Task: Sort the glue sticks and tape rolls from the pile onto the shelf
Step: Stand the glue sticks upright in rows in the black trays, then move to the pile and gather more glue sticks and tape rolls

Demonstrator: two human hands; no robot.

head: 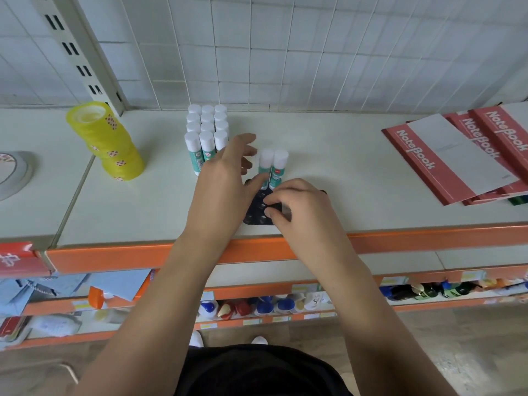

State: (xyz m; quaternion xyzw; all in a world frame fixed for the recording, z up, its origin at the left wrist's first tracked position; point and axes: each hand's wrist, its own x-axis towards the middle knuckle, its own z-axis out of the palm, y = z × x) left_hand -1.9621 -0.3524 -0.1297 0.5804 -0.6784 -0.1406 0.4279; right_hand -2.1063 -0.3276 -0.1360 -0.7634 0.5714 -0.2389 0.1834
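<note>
- Stretched over the white shelf [337,167] with its orange front lip: left hand [225,178], grip loose, fingers apart and holding nothing, thumb tip right at the foot of a pair of glue sticks [273,167].
- Upright and side by side near the shelf's middle, white caps up, green-and-white bodies touching: that same pair, just behind a dark dimpled tray [255,214].
- Lying flat close to the front lip, partly hidden under both hands: the tray.
- Curled over the tray's right edge: right hand [297,207], grip clamped, thumb and forefinger pinching the dark material.
- Packed in tidy rows towards the back, just left of the left hand: block of glue sticks [205,130], all upright.
- Well off to the left, leaning slightly: stack of yellow tape rolls [105,141].
- Cut off by the far left edge: grey round object [14,172], too cropped to identify.
- Fanned out at the right end of the shelf: red notebooks [457,155], overlapping one another.
- Below the lip, on lower shelves: rows of bottles [265,305], blurred.
</note>
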